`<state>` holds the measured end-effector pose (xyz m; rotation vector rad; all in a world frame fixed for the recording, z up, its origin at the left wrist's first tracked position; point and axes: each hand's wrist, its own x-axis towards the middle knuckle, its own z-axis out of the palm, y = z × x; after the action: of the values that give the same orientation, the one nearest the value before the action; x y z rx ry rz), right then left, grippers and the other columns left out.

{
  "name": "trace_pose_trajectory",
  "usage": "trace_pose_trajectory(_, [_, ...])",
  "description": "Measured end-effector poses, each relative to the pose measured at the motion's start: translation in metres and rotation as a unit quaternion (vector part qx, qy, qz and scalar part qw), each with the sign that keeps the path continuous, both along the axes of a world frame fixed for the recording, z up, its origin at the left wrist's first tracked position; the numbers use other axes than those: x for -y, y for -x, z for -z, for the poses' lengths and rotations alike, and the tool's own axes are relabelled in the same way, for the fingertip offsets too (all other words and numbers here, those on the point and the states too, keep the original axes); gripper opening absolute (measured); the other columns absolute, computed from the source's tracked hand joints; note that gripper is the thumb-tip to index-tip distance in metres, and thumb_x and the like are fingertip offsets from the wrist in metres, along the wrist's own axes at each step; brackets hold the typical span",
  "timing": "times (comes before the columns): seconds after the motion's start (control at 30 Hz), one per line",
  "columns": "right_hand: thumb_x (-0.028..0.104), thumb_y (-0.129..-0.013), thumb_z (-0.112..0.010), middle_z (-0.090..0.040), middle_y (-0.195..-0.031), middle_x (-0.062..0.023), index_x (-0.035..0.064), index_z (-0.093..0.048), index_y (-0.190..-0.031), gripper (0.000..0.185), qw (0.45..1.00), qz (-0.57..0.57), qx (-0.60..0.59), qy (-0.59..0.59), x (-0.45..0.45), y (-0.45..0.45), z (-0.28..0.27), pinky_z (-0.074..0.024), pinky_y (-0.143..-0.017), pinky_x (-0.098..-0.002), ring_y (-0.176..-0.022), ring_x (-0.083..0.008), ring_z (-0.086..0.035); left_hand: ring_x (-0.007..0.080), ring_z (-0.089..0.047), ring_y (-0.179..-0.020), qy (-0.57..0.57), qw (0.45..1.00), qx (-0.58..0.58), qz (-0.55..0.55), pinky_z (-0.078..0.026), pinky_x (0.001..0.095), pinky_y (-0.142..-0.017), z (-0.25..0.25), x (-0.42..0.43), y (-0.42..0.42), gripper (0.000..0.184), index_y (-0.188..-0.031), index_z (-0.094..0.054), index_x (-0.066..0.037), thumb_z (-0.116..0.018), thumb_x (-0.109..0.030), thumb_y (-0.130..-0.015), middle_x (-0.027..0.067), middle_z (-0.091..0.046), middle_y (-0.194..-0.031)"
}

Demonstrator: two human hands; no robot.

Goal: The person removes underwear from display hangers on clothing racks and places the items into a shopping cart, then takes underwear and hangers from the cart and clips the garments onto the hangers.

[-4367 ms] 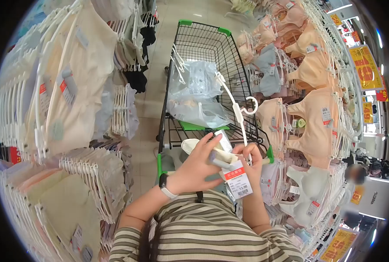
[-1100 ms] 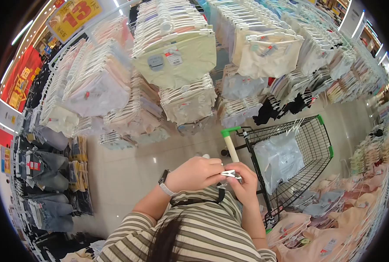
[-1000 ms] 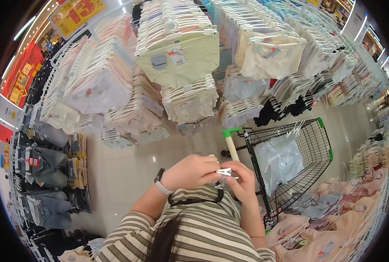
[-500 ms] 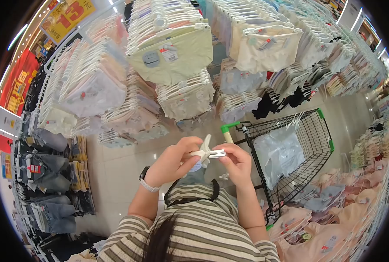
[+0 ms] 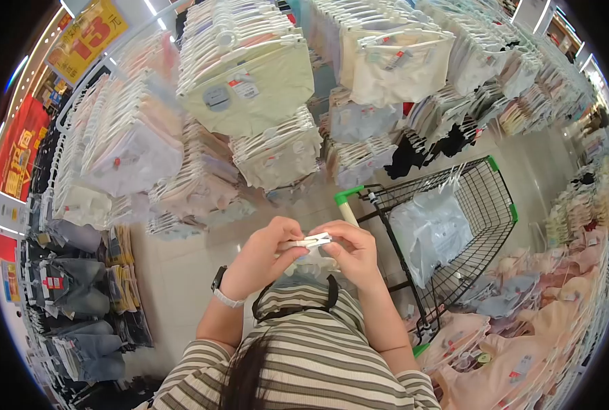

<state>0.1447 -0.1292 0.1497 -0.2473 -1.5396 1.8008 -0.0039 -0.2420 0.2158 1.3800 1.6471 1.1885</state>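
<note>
Both hands are together in front of my waist. Between them is a white plastic clip (image 5: 320, 240), shaped like a clothes peg and seen nearly end-on. My left hand (image 5: 265, 256) is closed, with thumb and fingers pinching the clip's left part. My right hand (image 5: 349, 251) is also closed, its thumb and fingertips pressed at the right end of the same clip. Whether the clip belongs to a longer hanger cannot be made out. Some pale material shows just below the fingers, partly hidden by them.
A black wire shopping cart (image 5: 448, 239) with green corners stands at my right, holding pale blue garments (image 5: 431, 229) on hangers. Racks of hanging underwear (image 5: 250, 89) rise ahead. Folded-over jeans (image 5: 79, 280) hang at left, pink garments (image 5: 503, 355) at lower right.
The white piece, earlier showing several splayed arms between my hands, has been turned and now looks like one narrow clip. My hands have shifted slightly left, and the whole view has shifted a little.
</note>
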Motion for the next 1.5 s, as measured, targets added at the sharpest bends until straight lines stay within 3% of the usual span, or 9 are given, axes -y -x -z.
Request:
trace_pose_trajectory(0.57, [0.006,-0.085,-0.059,-0.062,-0.101,-0.0094,-0.0030,-0.061,-0.105,0.022,0.994,-0.031,-0.014,0.099,0.002,0.001,0.012,-0.0465,-0.078,-0.0262,-0.092,-0.0143,-0.058,0.0135,-0.063,-0.082,-0.007,0.999,-0.012,-0.040,-0.051,0.0249,-0.070,0.001,-0.007,-0.010,0.024,-0.099,-0.047,0.000,-0.064,-0.001,-0.082,0.0100,-0.063,-0.085])
trace_pose_trajectory(0.77, [0.015,-0.086,-0.060,-0.063,-0.104,-0.0096,-0.0008,-0.058,-0.113,0.031,0.997,-0.044,0.051,0.046,-0.003,-0.004,0.012,-0.0456,-0.083,-0.0284,-0.093,-0.0141,-0.058,0.0087,-0.058,-0.071,-0.019,0.996,-0.057,-0.062,-0.046,0.0206,-0.062,0.000,-0.011,-0.014,0.019,-0.100,-0.057,0.000,-0.064,0.000,-0.082,0.0079,-0.065,-0.083])
trace_pose_trajectory(0.83, [0.019,-0.088,-0.058,-0.063,-0.104,-0.0098,-0.0003,-0.056,-0.117,0.035,1.000,-0.017,0.008,0.017,-0.015,-0.010,0.008,-0.0453,-0.084,-0.0293,-0.093,-0.0151,-0.059,0.0073,-0.056,-0.069,-0.046,0.990,-0.111,-0.069,-0.044,0.0198,-0.061,0.007,-0.011,-0.008,0.014,-0.097,-0.061,0.001,-0.063,0.000,-0.082,0.0060,-0.064,-0.082])
trace_pose_trajectory(1.0, [0.026,-0.091,-0.053,-0.063,-0.105,-0.0098,-0.0009,-0.053,-0.120,0.039,0.980,0.193,-0.008,0.056,-0.070,-0.047,0.045,-0.0443,-0.088,-0.0316,-0.094,-0.0170,-0.059,0.0041,-0.054,-0.069,-0.092,0.983,0.043,-0.151,-0.043,0.0181,-0.059,0.003,0.000,0.000,0.012,-0.093,-0.063,0.003,-0.065,-0.003,-0.083,0.0031,-0.063,-0.082])
trace_pose_trajectory(1.1, [0.024,-0.090,-0.053,-0.062,-0.107,-0.0096,-0.0006,-0.053,-0.120,0.039,0.980,0.124,0.019,0.155,-0.082,-0.057,0.069,-0.0416,-0.093,-0.0323,-0.100,-0.0180,-0.057,0.0040,-0.054,-0.069,-0.129,0.974,0.087,-0.163,-0.043,0.0171,-0.061,0.004,0.003,0.008,0.012,-0.093,-0.061,0.002,-0.065,-0.005,-0.084,0.0032,-0.063,-0.086])
trace_pose_trajectory(1.2, [0.017,-0.085,-0.058,-0.060,-0.113,-0.0095,0.0013,-0.052,-0.123,0.042,0.988,0.060,0.063,0.128,-0.063,-0.043,0.082,-0.0379,-0.098,-0.0328,-0.108,-0.0184,-0.054,0.0049,-0.055,-0.069,-0.158,0.966,0.123,-0.166,-0.044,0.0179,-0.061,-0.002,0.006,0.013,0.013,-0.092,-0.060,0.001,-0.064,-0.008,-0.085,0.0034,-0.063,-0.084])
trace_pose_trajectory(1.3, [0.012,-0.079,-0.064,-0.056,-0.118,-0.0091,0.0030,-0.049,-0.126,0.050,0.996,0.006,0.087,-0.001,-0.043,-0.022,0.074,-0.0346,-0.101,-0.0326,-0.113,-0.0181,-0.051,0.0055,-0.056,-0.070,-0.170,0.962,0.144,-0.159,-0.044,0.0187,-0.062,-0.004,0.007,0.020,0.013,-0.092,-0.059,0.001,-0.064,-0.010,-0.086,0.0034,-0.063,-0.081])
trace_pose_trajectory(1.4, [0.011,-0.076,-0.068,-0.055,-0.119,-0.0086,0.0048,-0.048,-0.128,0.057,0.991,-0.039,0.125,-0.038,-0.029,-0.010,0.063,-0.0361,-0.099,-0.0311,-0.113,-0.0173,-0.050,0.0056,-0.056,-0.071,-0.181,0.954,0.183,-0.154,-0.044,0.0183,-0.064,-0.005,0.007,0.022,0.014,-0.092,-0.059,0.000,-0.063,-0.013,-0.087,0.0025,-0.063,-0.080])
trace_pose_trajectory(1.5, [0.014,-0.075,-0.070,-0.059,-0.109,-0.0062,0.0077,-0.051,-0.126,0.056,0.981,-0.096,0.169,-0.023,-0.024,-0.004,0.070,-0.0410,-0.090,-0.0291,-0.103,-0.0151,-0.053,0.0051,-0.055,-0.069,-0.207,0.935,0.226,-0.179,-0.043,0.0179,-0.064,-0.004,0.005,0.026,0.015,-0.093,-0.059,0.000,-0.062,-0.014,-0.088,0.0018,-0.063,-0.079])
